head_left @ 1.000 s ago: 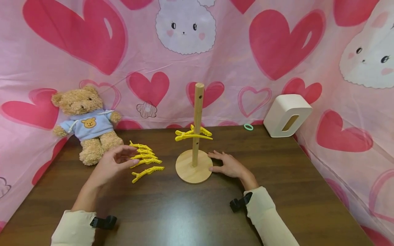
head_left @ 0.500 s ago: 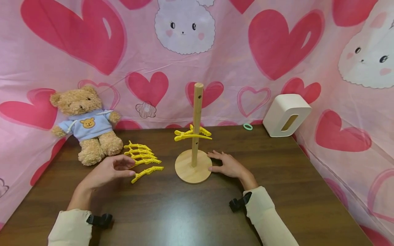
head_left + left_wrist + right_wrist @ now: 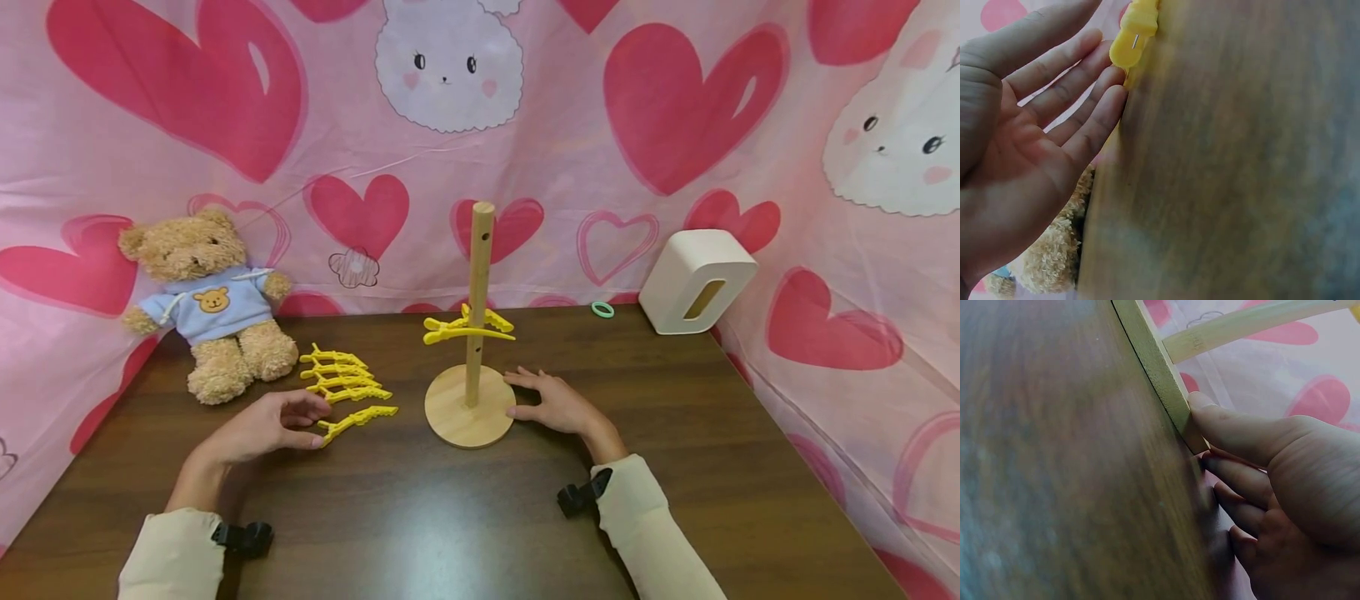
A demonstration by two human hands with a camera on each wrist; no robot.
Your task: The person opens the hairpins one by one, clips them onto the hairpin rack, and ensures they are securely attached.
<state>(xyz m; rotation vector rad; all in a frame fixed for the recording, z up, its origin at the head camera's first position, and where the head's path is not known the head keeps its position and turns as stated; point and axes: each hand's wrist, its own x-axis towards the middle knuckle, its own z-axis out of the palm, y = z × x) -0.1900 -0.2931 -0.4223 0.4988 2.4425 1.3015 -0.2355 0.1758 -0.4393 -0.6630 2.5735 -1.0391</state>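
My left hand [image 3: 266, 427] is at the near end of the closest yellow alligator hair clip [image 3: 360, 419], its thumb and fingers apart around that end. In the left wrist view, the clip's rounded handle [image 3: 1127, 49] is right at the fingertips. Behind it, several more yellow hair clips [image 3: 341, 375] lie in a row on the table. My right hand [image 3: 557, 403] holds the right rim of a wooden stand's round base [image 3: 457, 421], thumb on the edge and fingers farther round. Another yellow hair clip [image 3: 450, 332] is clamped across the stand's post [image 3: 480, 258].
A teddy bear [image 3: 213, 308] in a blue top sits behind the left hand. At the back right of the dark wooden table [image 3: 637, 517] stands a white box [image 3: 693, 279] with a slot. A small mint-green ring [image 3: 602, 309] lies near the back edge.
My left hand has moved toward me and slightly left, from the back clips to the nearest one. My right hand stays at the base.
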